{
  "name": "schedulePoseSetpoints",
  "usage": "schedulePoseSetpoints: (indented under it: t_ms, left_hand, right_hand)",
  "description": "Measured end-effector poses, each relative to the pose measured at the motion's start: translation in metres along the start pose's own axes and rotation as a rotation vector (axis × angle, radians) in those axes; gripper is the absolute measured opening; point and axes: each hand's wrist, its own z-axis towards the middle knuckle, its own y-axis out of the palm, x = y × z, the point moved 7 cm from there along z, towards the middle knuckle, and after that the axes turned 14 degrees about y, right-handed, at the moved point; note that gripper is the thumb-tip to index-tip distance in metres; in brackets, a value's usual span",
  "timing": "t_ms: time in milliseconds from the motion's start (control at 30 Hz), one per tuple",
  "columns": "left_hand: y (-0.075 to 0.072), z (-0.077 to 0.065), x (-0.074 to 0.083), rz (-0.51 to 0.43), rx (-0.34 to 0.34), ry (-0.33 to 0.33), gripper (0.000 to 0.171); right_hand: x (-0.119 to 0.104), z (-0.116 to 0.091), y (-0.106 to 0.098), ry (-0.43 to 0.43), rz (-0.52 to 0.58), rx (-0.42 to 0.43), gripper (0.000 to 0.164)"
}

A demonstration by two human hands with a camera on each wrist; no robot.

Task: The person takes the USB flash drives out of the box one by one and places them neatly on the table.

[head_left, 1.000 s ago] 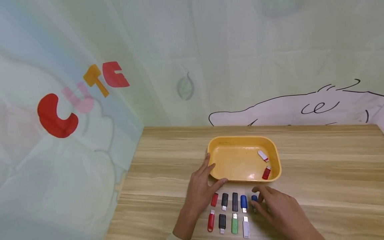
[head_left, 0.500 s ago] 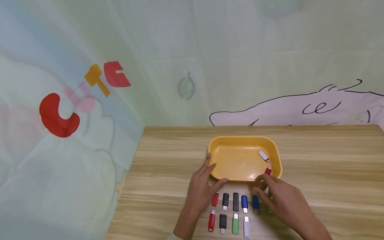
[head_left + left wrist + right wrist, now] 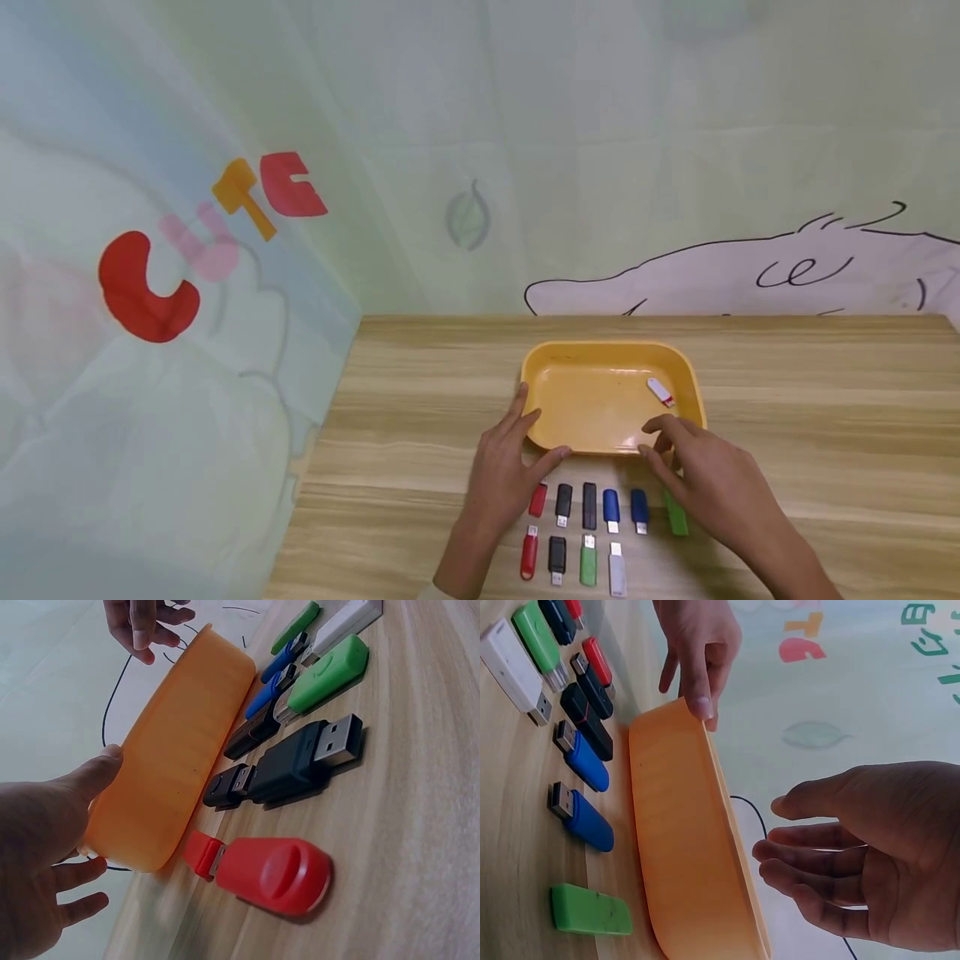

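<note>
My left hand (image 3: 502, 471) rests at the left front corner of a yellow plastic tray (image 3: 585, 408), its thumb touching the front rim and its fingers spread. Over the tray's right front corner hovers my right hand (image 3: 708, 479). Its thumb and fingers are apart, with nothing between them in the right wrist view. A white and red USB stick (image 3: 660, 392) lies inside the tray. Below the front rim runs a row of USB sticks, including a dark blue one (image 3: 639, 507), a brighter blue one (image 3: 611, 507) and a green one (image 3: 677, 515), partly covered by my right hand.
Nearer me lies a second row of USB sticks: red (image 3: 528, 554), black (image 3: 557, 557), green (image 3: 588, 562) and white (image 3: 617, 571). The wooden table (image 3: 825, 400) meets a printed cloth backdrop (image 3: 600, 167) at its back edge.
My right hand has come away from the dark blue USB stick and moved forward to the tray corner, uncovering part of the green stick. It now hides the red stick in the tray.
</note>
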Motion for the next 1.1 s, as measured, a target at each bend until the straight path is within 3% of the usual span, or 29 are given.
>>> schedulePoseSetpoints:
  t_ms: [333, 800, 1100]
  left_hand:
    - [0.000, 0.000, 0.000, 0.008, 0.006, 0.021, 0.074]
    - [0.002, -0.001, -0.001, 0.018, -0.005, 0.014, 0.074]
    - [0.002, 0.000, -0.001, 0.014, 0.002, 0.017, 0.073]
  right_hand:
    - [0.001, 0.009, -0.008, -0.045, 0.024, 0.082, 0.023]
    - [0.008, 0.021, -0.010, 0.015, 0.081, 0.115, 0.018]
    - [0.013, 0.031, -0.006, 0.061, 0.092, 0.091, 0.021]
